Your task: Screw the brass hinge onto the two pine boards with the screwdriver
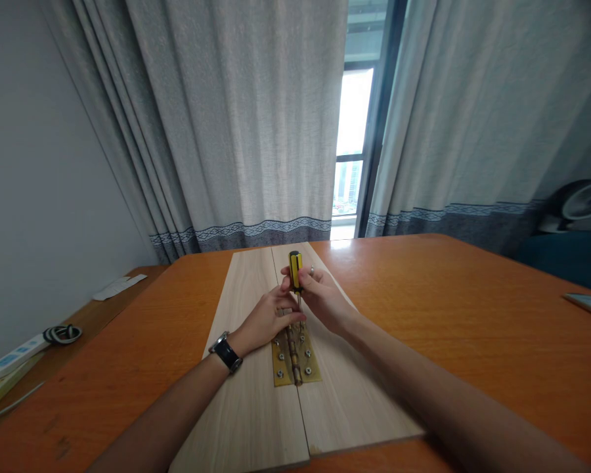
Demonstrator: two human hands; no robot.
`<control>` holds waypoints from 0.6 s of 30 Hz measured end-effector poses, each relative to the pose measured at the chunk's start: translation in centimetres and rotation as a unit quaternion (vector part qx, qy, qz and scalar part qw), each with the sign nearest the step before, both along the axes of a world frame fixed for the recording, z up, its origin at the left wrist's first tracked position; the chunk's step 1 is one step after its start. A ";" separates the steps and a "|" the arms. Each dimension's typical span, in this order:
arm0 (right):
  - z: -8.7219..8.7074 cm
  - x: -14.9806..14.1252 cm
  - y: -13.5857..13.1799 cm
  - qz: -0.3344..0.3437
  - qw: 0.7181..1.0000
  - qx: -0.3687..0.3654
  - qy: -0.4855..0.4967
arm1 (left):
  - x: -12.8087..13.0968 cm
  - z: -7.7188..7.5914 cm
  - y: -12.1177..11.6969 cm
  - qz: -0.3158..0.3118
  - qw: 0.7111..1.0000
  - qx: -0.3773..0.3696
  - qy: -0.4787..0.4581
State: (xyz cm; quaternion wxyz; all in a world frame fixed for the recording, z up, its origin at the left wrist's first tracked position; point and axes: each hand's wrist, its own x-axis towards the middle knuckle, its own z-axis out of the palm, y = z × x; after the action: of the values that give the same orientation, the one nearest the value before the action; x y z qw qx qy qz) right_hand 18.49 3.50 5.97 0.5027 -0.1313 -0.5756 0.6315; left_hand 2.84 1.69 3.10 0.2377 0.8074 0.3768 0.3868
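Observation:
My right hand (320,292) grips a yellow and black screwdriver (296,270) by its handle. The screwdriver stands nearly upright, its shaft pointing down at the far part of a brass hinge (315,364). Close beside the shaft is my left hand (270,318), thumb and fingers bent together near the tip; whether they pinch a screw or the shaft is hidden. Several screws (308,371) sit in the hinge's two leaves. The hinge lies open across the seam between two pale wooden boards (256,420), its far end covered by my fingers.
Under the boards is an orange-brown wooden table (473,328). At the left, a power strip (17,358) with a coiled cord and a paper (119,287) lie on a lower surface. A flat object (588,305) rests near the right edge. Curtains (256,131) hang behind, and a fan (586,199) stands right.

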 end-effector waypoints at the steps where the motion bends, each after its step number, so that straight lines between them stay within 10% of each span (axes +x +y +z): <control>1: 0.1 0.0 -0.1 0.023 1.000 -0.008 -0.004 | 0.1 0.0 -0.1 0.000 1.000 -0.002 -0.002; 5: 0.3 -0.1 -0.5 0.024 1.000 0.012 -0.015 | 0.1 0.2 -0.2 -0.002 1.000 0.013 0.006; 11: 0.5 -0.5 -0.5 -0.154 0.988 0.014 -0.012 | -0.2 -0.2 0.2 -0.015 0.999 0.027 0.017; 18: -0.2 0.1 0.1 0.002 1.000 -0.020 0.005 | 0.0 0.1 -0.1 -0.007 1.000 0.012 0.021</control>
State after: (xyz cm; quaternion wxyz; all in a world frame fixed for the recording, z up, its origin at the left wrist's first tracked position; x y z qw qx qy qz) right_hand 18.57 3.64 5.75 0.5014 -0.1370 -0.5606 0.6446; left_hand 2.84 1.61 3.16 0.2224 0.8207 0.3713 0.3730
